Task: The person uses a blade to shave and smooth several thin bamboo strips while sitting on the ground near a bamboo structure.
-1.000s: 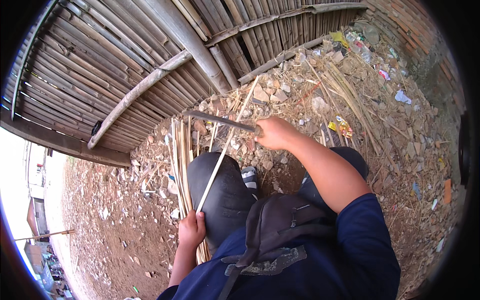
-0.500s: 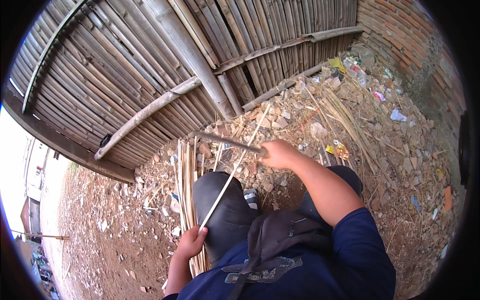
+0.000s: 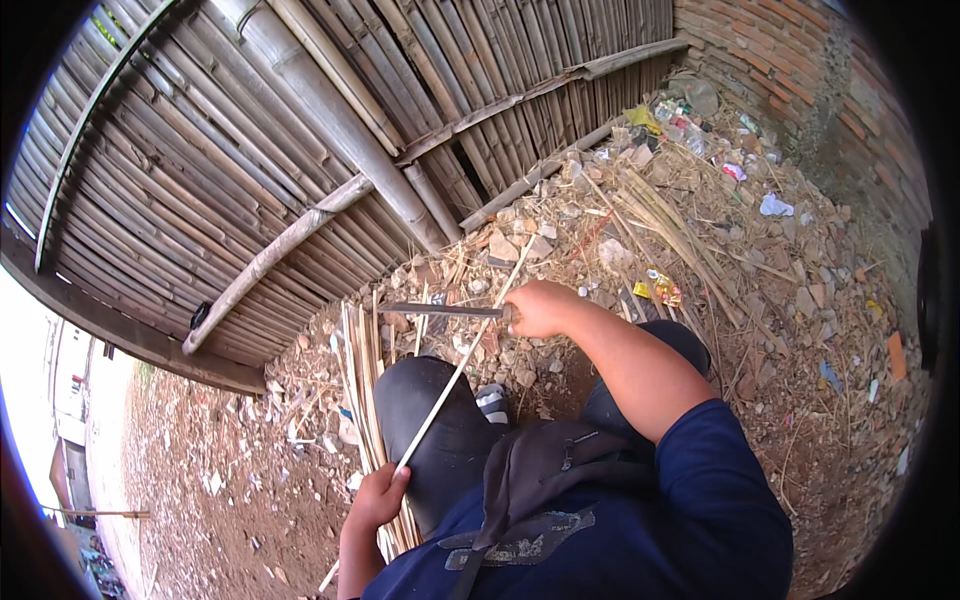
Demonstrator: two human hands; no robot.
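My left hand (image 3: 380,495) is closed round the lower end of a thin pale bamboo strip (image 3: 447,390), near my left thigh. The strip slants up and to the right, past my knee. In front of my knees, my right hand (image 3: 538,308) grips the handle of a long dark-bladed knife (image 3: 435,310). Its blade points left, almost level, and crosses the strip near the handle; whether the edge touches it I cannot tell. A bundle of bamboo strips (image 3: 363,385) lies along the outside of my left leg, partly hidden by my left hand and forearm.
A bamboo-slat wall (image 3: 230,160) with thick poles stands ahead, meeting a brick wall (image 3: 780,60) at the right. Stones, straw and litter cover the ground. More split bamboo pieces (image 3: 675,235) lie ahead to the right, near a yellow wrapper (image 3: 657,288).
The knife's blade has swung from tilted, tip up, to nearly level. My left hand keeps its hold on the strip. The whole view has shifted slightly.
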